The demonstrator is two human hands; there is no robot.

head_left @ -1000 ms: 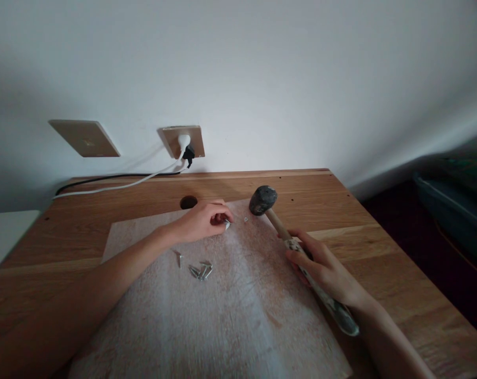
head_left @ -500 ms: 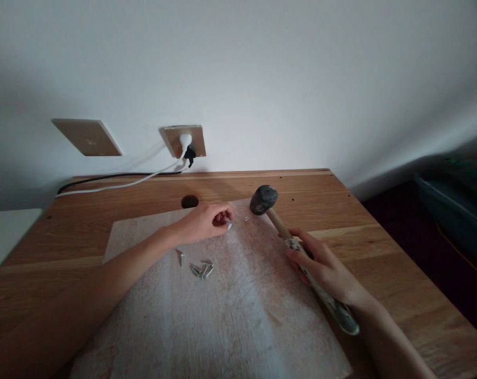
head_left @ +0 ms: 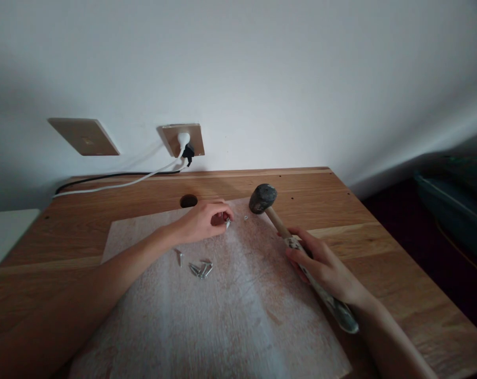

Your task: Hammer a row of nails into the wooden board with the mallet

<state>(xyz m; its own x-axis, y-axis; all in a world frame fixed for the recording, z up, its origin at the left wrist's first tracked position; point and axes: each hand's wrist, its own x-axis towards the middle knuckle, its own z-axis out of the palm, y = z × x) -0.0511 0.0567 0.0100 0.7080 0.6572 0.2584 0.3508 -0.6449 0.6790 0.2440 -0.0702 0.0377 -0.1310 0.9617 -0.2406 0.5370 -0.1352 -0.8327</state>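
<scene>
Little has moved: my left hand (head_left: 204, 221) has stayed pinched on a nail (head_left: 227, 223) near the far edge of the board (head_left: 230, 316), and the hammer (head_left: 263, 198) has barely shifted. The fingertips are narrow on the nail, I think to stand it upright, though it is too small to be sure. My right hand (head_left: 321, 266) is wrapped round the handle mid-length for control, with the head just right of the nail, near but apart. Loose nails (head_left: 201, 269) lie nearer, within the left hand's reach.
</scene>
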